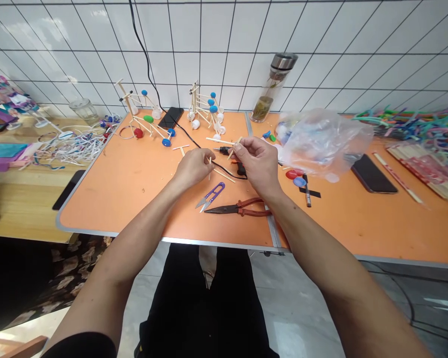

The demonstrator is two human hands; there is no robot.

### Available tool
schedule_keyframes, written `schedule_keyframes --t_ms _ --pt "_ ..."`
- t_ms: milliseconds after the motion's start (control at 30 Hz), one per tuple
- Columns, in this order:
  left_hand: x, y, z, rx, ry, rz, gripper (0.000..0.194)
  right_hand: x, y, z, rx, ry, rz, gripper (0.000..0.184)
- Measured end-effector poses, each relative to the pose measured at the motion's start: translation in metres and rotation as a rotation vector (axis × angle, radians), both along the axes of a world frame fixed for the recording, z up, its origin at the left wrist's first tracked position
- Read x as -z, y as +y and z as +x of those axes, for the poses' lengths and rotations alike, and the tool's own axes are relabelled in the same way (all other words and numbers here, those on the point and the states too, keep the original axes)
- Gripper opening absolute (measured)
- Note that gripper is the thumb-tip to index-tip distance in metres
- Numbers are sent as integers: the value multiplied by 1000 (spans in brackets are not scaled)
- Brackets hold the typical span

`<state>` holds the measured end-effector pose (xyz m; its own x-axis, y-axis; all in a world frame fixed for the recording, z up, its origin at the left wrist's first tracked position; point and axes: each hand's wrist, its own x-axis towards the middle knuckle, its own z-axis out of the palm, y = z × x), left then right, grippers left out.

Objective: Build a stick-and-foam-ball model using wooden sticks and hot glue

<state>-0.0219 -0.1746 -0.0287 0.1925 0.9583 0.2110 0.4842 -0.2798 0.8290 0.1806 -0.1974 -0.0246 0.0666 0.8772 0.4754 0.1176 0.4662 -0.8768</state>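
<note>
Above the orange table, my left hand (193, 168) pinches a short wooden stick (210, 170) upright between thumb and fingertips. My right hand (260, 161) is closed on a small frame of wooden sticks (219, 141), one stick pointing left and another crossing it at the fingertips. Between and below the hands lies what looks like a glue gun (241, 168), partly hidden by my right hand, with a black cord. Loose sticks (224, 175) lie beside it. Closer to me are purple thread snips (212, 195) and red-handled long-nose pliers (242, 208).
Two stick models with bottle-cap wheels, one at left (148, 119) and one mid-back (205, 109), stand near the tiled wall. A glass tea bottle (266, 94), a plastic bag (324, 141), a phone (374, 174) and a marker (307, 191) occupy the right side.
</note>
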Motion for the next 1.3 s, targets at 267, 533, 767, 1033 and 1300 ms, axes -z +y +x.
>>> schedule_keyframes --t_ms 267,533,767,1033,1300 --pt "-15 -6 6 2 -392 -15 23 -2 -4 -3 -42 21 -43 49" --pt "-9 -12 25 119 -895 -185 22 -5 -6 -5 -55 45 -38 47" --pt "-12 -14 35 18 -1015 -266 16 3 -3 -12 8 -10 9 41" --pt "-17 -20 40 -69 -1044 -289 17 9 -5 -17 14 6 -1 25" --pt "-12 -16 39 -33 -1121 -257 20 6 -7 -17 4 31 -63 32"
